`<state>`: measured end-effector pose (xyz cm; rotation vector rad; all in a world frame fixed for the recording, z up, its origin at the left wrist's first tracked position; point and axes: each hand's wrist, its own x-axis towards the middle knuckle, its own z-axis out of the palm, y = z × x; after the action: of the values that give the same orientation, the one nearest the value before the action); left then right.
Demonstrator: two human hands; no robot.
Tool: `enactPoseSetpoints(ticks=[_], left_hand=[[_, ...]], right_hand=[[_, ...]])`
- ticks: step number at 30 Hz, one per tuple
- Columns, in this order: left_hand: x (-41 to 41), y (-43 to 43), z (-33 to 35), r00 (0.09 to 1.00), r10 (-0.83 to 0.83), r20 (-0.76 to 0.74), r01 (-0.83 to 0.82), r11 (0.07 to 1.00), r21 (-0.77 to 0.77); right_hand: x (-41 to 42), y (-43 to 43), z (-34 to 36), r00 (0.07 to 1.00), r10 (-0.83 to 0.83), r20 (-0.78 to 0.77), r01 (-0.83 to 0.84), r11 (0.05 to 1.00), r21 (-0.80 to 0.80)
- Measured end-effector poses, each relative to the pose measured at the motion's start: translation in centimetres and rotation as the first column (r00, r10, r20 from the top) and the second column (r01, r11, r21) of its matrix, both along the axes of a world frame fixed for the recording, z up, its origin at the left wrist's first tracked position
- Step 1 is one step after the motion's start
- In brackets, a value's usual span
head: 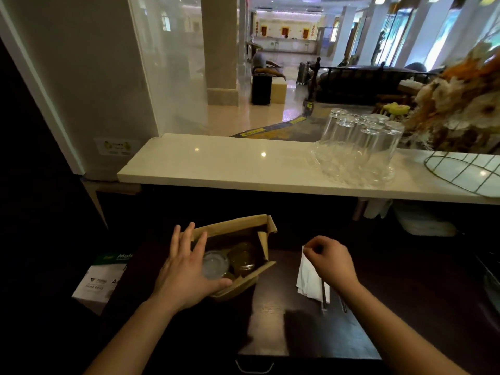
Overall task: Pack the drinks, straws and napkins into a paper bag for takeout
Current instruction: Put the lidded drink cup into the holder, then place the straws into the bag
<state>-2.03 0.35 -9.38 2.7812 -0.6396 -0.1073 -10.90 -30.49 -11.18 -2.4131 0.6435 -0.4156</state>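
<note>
A brown paper bag [238, 225] stands open on the dark counter. Inside it I see two lidded drinks: a pale one [215, 265] and an amber one [242, 257]. My left hand [186, 269] rests spread against the bag's left rim, fingers apart, partly over the pale cup. White napkins [308, 277] lie to the right of the bag, with dark straws [323, 296] on and beside them. My right hand [331, 259] hovers over the napkins, thumb and forefinger pinching their top corner.
A pale stone ledge [216, 163] runs behind the counter, carrying a glass tray of upturned glasses [359, 147], a wire basket [465, 171] and dried flowers [460, 104]. A printed box [102, 280] sits at the left. A drawer handle [254, 368] is below.
</note>
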Motion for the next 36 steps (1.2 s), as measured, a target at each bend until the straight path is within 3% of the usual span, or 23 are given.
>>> enactPoseSetpoints(ticks=[5,9,17,23,29,36], left_hand=[[-0.3,0.1,-0.2,1.000,0.008,-0.007,-0.008,1.000,-0.015],[-0.4,0.3,-0.4,1.000,0.014,-0.004,-0.014,1.000,-0.015],[-0.7,0.0,-0.2,1.000,0.015,-0.001,-0.015,1.000,0.017],[-0.6,-0.4,0.1,0.999,0.034,-0.003,-0.034,0.999,0.030],[-0.6,-0.3,0.0,0.999,0.034,-0.001,-0.034,0.999,0.015],[-0.6,0.0,-0.4,0.999,0.047,0.016,-0.047,0.999,0.000]], right_hand=[[-1.8,-4.3,-6.5,0.919,-0.110,-0.379,0.095,0.994,-0.058],[-2.1,-4.8,-10.2,0.849,-0.123,-0.514,0.112,0.992,-0.052],[-1.2,-4.9,-12.0,0.832,-0.132,-0.539,0.142,0.990,-0.024],[-2.2,-7.6,-11.2,0.885,-0.209,-0.417,0.257,0.965,0.061],[-3.5,-8.9,-12.3,0.816,-0.241,-0.525,0.298,0.954,0.025],[-3.2,-9.1,-11.5,0.806,-0.233,-0.544,0.292,0.956,0.023]])
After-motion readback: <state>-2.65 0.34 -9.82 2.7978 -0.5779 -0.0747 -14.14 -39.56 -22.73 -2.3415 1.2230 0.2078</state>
